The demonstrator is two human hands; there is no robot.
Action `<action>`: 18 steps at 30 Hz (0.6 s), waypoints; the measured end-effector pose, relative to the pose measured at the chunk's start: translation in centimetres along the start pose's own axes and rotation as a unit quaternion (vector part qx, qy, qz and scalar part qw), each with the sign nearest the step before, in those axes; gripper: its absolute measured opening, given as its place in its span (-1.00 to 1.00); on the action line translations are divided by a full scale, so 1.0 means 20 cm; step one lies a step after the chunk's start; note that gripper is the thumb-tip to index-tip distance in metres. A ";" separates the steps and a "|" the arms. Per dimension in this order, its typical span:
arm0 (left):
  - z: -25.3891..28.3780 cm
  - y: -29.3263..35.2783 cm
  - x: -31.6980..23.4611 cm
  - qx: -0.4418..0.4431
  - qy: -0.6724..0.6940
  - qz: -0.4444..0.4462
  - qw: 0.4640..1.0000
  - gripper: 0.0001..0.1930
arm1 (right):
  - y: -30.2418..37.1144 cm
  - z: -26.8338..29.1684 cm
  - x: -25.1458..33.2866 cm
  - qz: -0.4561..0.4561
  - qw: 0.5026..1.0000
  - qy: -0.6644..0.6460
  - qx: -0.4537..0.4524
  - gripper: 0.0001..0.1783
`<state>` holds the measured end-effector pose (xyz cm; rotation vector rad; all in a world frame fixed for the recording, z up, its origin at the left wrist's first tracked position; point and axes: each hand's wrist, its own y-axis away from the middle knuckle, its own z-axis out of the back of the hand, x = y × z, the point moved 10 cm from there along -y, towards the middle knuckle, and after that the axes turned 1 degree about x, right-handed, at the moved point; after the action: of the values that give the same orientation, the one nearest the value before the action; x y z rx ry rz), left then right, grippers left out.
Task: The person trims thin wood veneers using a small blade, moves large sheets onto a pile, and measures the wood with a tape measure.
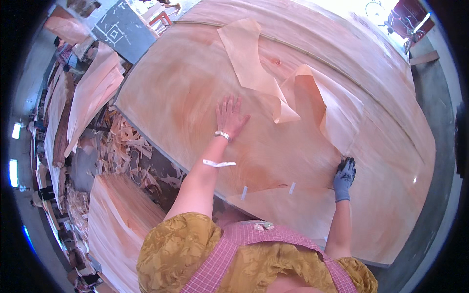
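My bare left hand lies flat with its fingers spread on a large thin wood veneer sheet. My right hand wears a grey-blue glove with dark fingertips. Its fingers are bent together at the right edge of the veneer sheet and appear to grip it; the exact hold is partly hidden. Beyond my hands, a torn, curling veneer strip and a raised, folded veneer flap rest on the sheet. Short pale tape strips cross a seam near me. Another tape strip clings to my left forearm.
A pile of veneer scraps lies on the left, beside leaning veneer sheets. More stacked veneer stands at lower left. A dark board with chalk marks is at far left. Another person shows beyond it.
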<state>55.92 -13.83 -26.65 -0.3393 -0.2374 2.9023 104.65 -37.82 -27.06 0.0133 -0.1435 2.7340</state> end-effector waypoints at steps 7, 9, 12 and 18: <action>-0.02 0.00 0.02 0.007 -0.010 -0.004 1.000 -0.17 | 0.03 -0.03 -0.01 -0.013 0.999 -0.039 0.027 -0.41; -0.01 -0.01 0.02 0.012 -0.013 -0.006 1.000 -0.17 | 0.03 0.00 0.01 -0.016 0.998 -0.051 0.019 -0.40; 0.00 -0.01 0.02 0.030 -0.019 -0.003 0.999 -0.16 | 0.04 0.07 0.03 -0.003 0.999 -0.035 0.006 -0.41; 0.04 0.01 0.05 0.060 -0.045 0.014 0.997 -0.18 | 0.01 0.16 0.09 0.000 1.000 -0.011 0.023 -0.40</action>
<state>54.65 -14.00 -26.08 -0.1951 -0.0707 2.9463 102.81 -37.71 -23.79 0.0577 -0.0860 2.7382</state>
